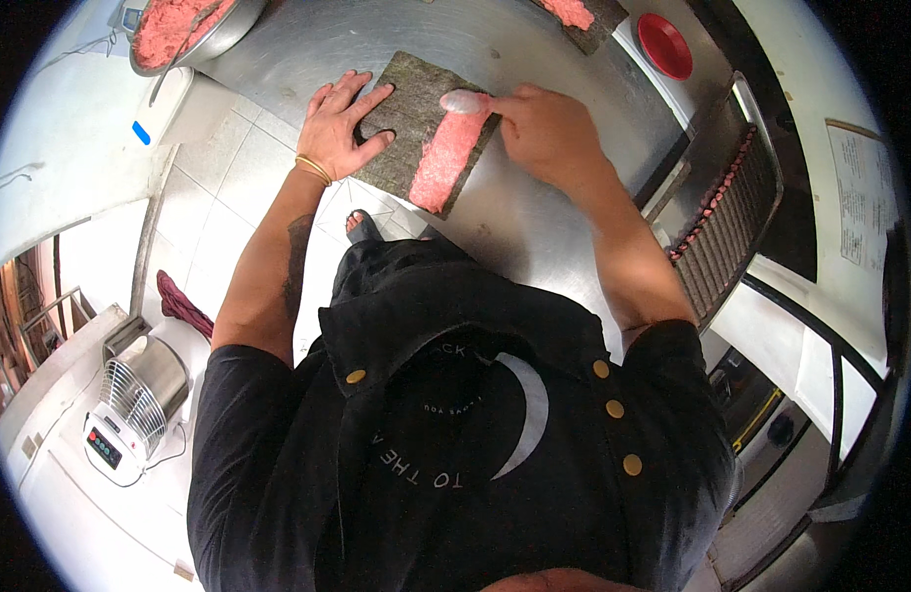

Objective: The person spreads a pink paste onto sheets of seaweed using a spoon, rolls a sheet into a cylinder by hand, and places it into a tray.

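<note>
With fingers (376,96) spread and thumb angled well away from them, resting the left hand (334,136) on the left edge of a large, flat, dark green sheet of dried seaweed (401,123). Laid, as to the sheet, on a silver-grey steel table (297,44), by its near edge, in front of the body. Gripping a small, pale, oval-bowled spoon (462,103) in the right hand (544,136), with index finger stretched toward the bowl and other fingers curled in; cannot tell where the right thumb presses. Touching with the spoon's bowl the far end of a long band of pink paste (445,163), spread down the right part of the sheet. Flanked at upper left by a round, silver metal bowl (225,37) heaped with similar pink paste, at top right by a second dark sheet (601,22) bearing pink paste and a round red plastic plate (664,46), and at right by a ridged metal tray (736,222) holding a row of small reddish pieces (712,202).
</note>
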Demonstrator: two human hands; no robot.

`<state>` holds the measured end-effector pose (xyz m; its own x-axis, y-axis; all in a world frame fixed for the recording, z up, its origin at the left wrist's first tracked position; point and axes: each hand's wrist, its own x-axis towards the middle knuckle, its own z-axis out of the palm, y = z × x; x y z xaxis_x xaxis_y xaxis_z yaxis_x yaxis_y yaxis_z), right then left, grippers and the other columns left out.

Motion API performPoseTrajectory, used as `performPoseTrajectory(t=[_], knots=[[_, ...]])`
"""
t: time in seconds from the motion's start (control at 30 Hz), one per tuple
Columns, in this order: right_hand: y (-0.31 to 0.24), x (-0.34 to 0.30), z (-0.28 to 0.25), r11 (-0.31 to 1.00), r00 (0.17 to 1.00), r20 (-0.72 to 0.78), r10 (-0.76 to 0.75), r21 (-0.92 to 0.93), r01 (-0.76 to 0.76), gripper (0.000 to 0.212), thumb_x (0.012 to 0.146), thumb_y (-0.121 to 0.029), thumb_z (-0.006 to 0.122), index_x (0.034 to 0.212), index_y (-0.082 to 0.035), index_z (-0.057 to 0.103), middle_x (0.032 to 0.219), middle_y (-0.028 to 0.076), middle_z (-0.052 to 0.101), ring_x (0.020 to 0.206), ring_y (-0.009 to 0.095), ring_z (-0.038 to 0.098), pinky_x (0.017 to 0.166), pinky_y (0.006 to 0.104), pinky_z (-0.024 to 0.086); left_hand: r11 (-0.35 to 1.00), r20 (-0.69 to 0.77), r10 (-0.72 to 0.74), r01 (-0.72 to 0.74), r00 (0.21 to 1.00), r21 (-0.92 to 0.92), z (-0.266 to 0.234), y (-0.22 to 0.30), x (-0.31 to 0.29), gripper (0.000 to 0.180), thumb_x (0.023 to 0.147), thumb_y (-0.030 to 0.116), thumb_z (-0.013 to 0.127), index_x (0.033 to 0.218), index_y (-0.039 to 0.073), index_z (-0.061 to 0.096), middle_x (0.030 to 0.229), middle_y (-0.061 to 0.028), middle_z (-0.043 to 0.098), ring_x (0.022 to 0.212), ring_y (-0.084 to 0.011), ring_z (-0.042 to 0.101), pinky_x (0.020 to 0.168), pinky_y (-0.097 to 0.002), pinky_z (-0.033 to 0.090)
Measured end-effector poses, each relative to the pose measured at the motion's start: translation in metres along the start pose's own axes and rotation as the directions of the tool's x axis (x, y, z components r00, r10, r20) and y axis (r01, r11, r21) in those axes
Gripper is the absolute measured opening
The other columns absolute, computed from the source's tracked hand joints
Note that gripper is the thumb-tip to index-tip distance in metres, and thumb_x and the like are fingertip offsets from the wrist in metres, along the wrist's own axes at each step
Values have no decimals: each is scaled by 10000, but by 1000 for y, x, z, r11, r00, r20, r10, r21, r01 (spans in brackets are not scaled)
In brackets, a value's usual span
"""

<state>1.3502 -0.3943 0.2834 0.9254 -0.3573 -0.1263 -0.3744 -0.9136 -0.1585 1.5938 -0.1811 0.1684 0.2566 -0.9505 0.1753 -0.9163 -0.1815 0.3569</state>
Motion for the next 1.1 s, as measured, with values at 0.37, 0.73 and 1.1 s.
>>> performPoseTrajectory(t=[0.37,0.73,1.1], knots=[[25,19,-7,997,996,-30,-80,13,81,294,930,-157,591,1139,-163,797,1068,96,740,981,348,718,841,488,583,1000,-4,3,-3,1000,14,2,-1,2,692,831,468,751,1473,235,638,1592,-126,515,1533,-331,416,1252,-517,282],[37,16,7,973,974,-105,-203,90,213,290,917,-153,613,1138,-152,801,1036,94,751,973,331,727,809,470,591,1000,5,-11,11,1000,29,-3,3,2,730,822,461,742,1505,244,606,1596,-128,507,1530,-336,418,1249,-520,289],[56,19,15,957,963,-171,-208,170,237,234,921,-188,618,1096,-151,769,977,99,716,898,350,724,797,492,595,999,6,-26,26,1000,28,-4,5,3,721,808,477,760,1486,274,623,1575,-106,521,1534,-300,414,1263,-502,279]])
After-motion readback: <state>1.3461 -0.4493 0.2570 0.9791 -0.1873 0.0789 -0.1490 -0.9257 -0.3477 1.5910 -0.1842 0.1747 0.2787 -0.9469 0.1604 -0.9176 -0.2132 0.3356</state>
